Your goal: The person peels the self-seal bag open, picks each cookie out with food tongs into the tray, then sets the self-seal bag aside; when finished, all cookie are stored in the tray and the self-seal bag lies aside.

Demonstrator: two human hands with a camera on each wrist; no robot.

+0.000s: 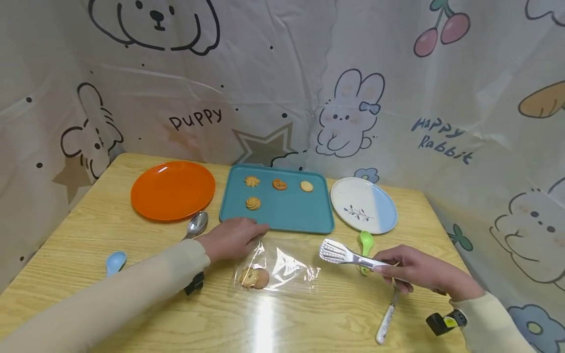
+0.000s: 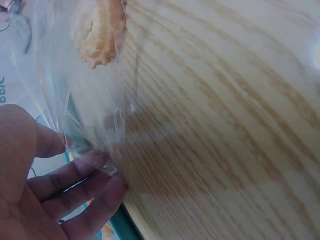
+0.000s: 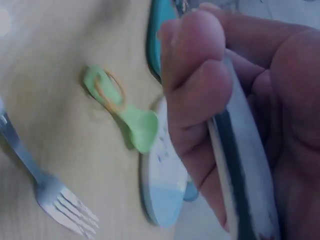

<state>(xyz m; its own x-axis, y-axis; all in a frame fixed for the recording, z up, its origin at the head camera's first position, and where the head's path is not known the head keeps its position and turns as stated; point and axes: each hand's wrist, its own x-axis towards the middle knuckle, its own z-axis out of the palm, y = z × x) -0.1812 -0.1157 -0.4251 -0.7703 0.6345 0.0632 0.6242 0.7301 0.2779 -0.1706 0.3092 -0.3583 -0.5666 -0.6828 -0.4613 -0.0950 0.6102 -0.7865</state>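
My left hand (image 1: 234,239) pinches the edge of a clear plastic bag (image 1: 289,269) lying on the table, its thumb and fingers at the film in the left wrist view. Inside the bag are cookies (image 1: 254,278), one with a crinkled edge (image 2: 102,32). My right hand (image 1: 415,268) grips metal tongs (image 1: 337,251) with a slotted head, which point left above the table. Below that hand lies a fork (image 3: 50,192) with a patterned handle. Near the tongs is a light green spoon (image 1: 366,241), with an orange rubber band (image 3: 101,94) at its handle.
A teal tray (image 1: 295,213) bearing several cookies (image 1: 253,203) stands at the back middle. To its left is an orange plate (image 1: 172,191), to its right a white and blue plate (image 1: 364,203). A metal spoon (image 1: 197,223) and a blue spoon (image 1: 115,262) lie at left.
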